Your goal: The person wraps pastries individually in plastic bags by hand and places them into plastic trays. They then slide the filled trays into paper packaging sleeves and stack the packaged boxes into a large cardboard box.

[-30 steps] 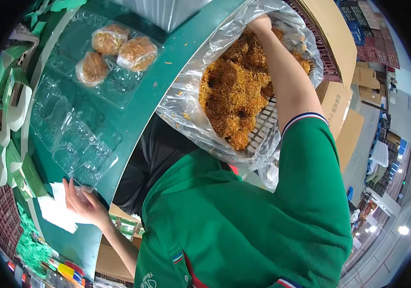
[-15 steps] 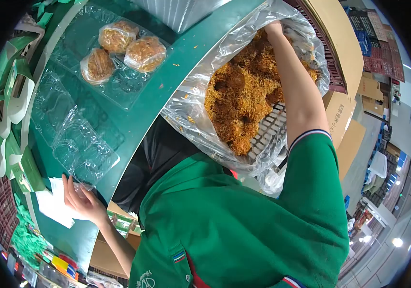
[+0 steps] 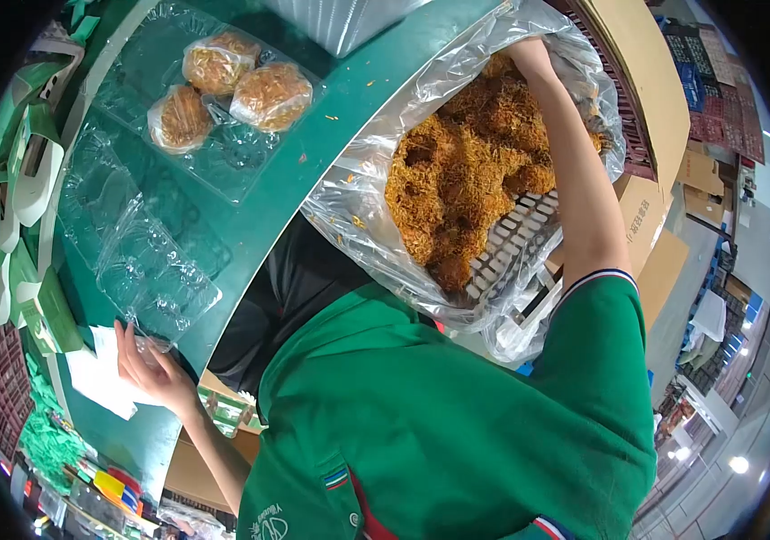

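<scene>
At the lower left, my left hand has its fingers stretched out beside the near end of an empty clear plastic tray, over white paper. My right hand reaches into the far end of a plastic-lined crate, its fingers hidden behind the bag's edge; what they hold, if anything, does not show. Golden-brown shredded-topped balls fill much of the clear bag. Another clear tray on the green table bears three wrapped balls.
Green-and-white cartons line the table's left edge. A translucent container stands at the top. Cardboard borders the crate on the right, with stacked crates beyond. Green strips lie at the lower left.
My right arm has shifted slightly right and down, while its hand stays at the bag's far end. More of the crate's slatted bottom shows. My left hand has barely moved.
</scene>
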`<state>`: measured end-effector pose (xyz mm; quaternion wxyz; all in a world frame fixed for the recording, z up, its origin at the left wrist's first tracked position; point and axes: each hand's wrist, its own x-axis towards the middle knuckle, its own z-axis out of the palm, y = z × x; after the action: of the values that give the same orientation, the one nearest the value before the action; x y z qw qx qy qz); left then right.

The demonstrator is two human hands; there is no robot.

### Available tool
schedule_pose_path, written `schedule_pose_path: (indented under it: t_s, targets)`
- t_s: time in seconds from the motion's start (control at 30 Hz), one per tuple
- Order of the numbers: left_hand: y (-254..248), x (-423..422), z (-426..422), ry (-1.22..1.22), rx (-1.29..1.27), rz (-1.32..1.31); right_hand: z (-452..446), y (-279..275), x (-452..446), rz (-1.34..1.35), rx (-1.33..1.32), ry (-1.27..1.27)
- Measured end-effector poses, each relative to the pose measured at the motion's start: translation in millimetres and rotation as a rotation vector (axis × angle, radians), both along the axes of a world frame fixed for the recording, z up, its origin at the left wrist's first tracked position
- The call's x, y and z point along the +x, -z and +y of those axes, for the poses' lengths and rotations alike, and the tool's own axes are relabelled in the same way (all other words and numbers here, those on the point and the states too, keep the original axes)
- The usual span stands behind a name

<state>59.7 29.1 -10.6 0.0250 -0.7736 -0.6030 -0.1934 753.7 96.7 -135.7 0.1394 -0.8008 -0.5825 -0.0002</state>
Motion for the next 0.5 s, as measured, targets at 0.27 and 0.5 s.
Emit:
schedule_pose_path:
  t_s: [0.27, 0.5]
  targets:
    - [1.7, -0.6, -1.7, -0.011, 0.004, -0.073, 14.9, -11.8, -42.7, 0.089, -0.153, -0.355]
    - [2.4, -3.7, -5.9, -0.031, -0.008, -0.062, 9.8, -23.4, -78.7, -0.070, -0.350, -0.212]
